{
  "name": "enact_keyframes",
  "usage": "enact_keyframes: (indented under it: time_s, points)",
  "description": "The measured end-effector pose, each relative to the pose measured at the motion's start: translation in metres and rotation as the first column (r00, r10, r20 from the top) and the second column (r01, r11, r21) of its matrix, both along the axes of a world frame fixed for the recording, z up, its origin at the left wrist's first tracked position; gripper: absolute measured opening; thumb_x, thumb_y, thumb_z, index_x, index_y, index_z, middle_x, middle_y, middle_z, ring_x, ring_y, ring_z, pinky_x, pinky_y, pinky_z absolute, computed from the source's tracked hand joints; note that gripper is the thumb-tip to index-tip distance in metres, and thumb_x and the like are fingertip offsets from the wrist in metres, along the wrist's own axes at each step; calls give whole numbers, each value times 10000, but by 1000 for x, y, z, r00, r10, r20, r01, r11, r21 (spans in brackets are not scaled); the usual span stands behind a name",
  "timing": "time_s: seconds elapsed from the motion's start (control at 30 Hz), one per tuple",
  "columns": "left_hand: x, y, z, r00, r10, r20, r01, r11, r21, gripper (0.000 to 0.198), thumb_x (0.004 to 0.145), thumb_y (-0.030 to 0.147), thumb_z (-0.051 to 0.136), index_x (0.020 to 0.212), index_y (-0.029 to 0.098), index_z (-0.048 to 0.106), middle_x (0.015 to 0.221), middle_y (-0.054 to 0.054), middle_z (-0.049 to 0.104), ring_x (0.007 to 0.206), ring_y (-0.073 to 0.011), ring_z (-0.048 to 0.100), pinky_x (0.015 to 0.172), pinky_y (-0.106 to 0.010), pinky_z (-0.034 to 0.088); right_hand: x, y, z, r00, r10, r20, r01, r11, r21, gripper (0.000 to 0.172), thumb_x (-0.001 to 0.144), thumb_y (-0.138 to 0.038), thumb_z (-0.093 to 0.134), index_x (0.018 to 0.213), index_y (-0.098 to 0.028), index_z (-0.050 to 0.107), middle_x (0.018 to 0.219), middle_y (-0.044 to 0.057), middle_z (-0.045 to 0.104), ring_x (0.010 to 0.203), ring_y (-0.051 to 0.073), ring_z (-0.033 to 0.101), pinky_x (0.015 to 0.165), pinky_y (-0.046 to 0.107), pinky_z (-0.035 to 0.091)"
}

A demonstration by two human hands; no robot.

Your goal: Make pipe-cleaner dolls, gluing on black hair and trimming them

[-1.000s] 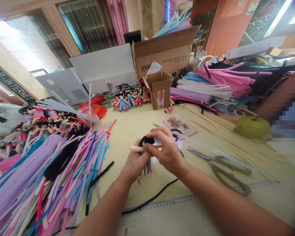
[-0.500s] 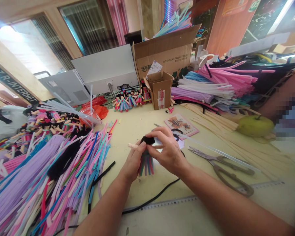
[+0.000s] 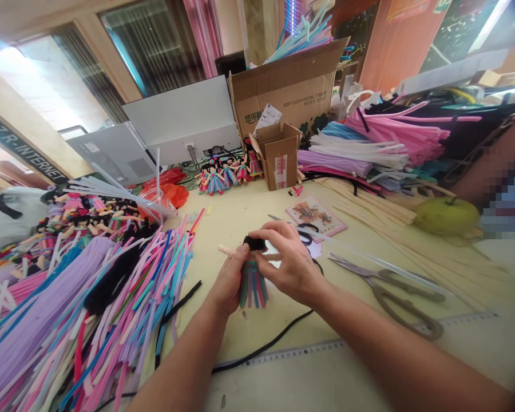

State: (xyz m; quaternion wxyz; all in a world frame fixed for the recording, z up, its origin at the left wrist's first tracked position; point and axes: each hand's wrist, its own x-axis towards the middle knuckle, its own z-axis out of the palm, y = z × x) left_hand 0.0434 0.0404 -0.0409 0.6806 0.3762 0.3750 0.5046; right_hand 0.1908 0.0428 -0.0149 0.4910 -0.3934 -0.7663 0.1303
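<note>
Left hand [image 3: 230, 281] pinching a striped-skirted doll [image 3: 254, 286], right hand [image 3: 294, 263] apparently pinching its black-haired head [image 3: 254, 244]

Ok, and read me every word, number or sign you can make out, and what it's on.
"DZR-INTERNET": dark sign, far left.
"SOFT CLEAN FACIAL TISSUE": large cardboard box.
"悠可", third character unclear: same box.
Too small or blurred: that box's smaller line, paper label, sticker on small box, ruler numbers, card, red bag, grey panel, orange pillar.

bare left hand [image 3: 230, 281] as I watch remotely, bare right hand [image 3: 294, 266], uncovered forearms [image 3: 189, 349], right one near the scissors [image 3: 370, 277]
</note>
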Motion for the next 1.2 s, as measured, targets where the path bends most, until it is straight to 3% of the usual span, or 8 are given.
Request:
enact_keyframes:
  time_s: [0.2, 0.37, 0.57, 0.8, 1.0, 1.2]
  points:
    - [-1, 1, 3, 999, -7, 54, 12, 995, -98, 368, 870, 487, 579, 978, 154, 691, 945, -61, 696, 871, -181, 653, 798, -278, 510, 2, -1, -1, 999, 40, -36, -41, 998, -49, 476, 761, -77, 587, 1205, -250, 588, 1157, 72, 569, 1120, 239, 515, 977, 417, 461]
    - [-1, 0, 6, 997, -25, 78, 34, 994, -108, 383, 870, 501, 572, 959, 148, 691, 939, -66, 697, 789, -165, 656, 710, -263, 526, 3, 2, -2, 998, 50, -31, -51, 997, -53, 455, 757, -93, 619, 1188, -239, 596, 1164, 70, 571, 1136, 238, 511, 1005, 418, 436]
    - [-1, -1, 2, 997, -71, 26, 73, 992, -101, 430, 880, 507, 561, 1013, 115, 678, 886, -90, 707, 850, -213, 680, 785, -307, 538, 1, 3, -2, 999, 16, -34, -17, 999, -35, 373, 746, -123, 661, 1103, -226, 626, 1115, 67, 593, 1078, 235, 542, 943, 400, 463]
    - [1, -1, 0, 995, -99, 15, 100, 991, -85, 531, 871, 569, 537, 1064, 92, 667, 912, -115, 712, 842, -236, 687, 760, -327, 548, -2, 4, -1, 999, -41, -7, 41, 999, 28, 231, 753, -125, 666, 963, -212, 628, 1020, 63, 620, 960, 222, 572, 900, 408, 444]
    - [0, -1, 0, 998, -65, -16, 64, 993, -100, 446, 874, 482, 568, 1049, 85, 672, 879, -103, 708, 831, -225, 682, 760, -321, 544, -2, 4, 0, 998, -63, 6, 63, 998, 32, 265, 721, -92, 656, 962, -200, 624, 1019, 67, 620, 955, 223, 572, 897, 403, 443]
    - [0, -3, 2, 998, -25, -56, 24, 1000, -18, 435, 869, 487, 592, 1077, 113, 666, 986, -99, 694, 929, -214, 657, 812, -303, 523, -1, 4, -2, 999, -54, 10, 53, 998, 40, 277, 736, -112, 657, 997, -199, 621, 1036, 76, 619, 971, 231, 573, 900, 411, 447]
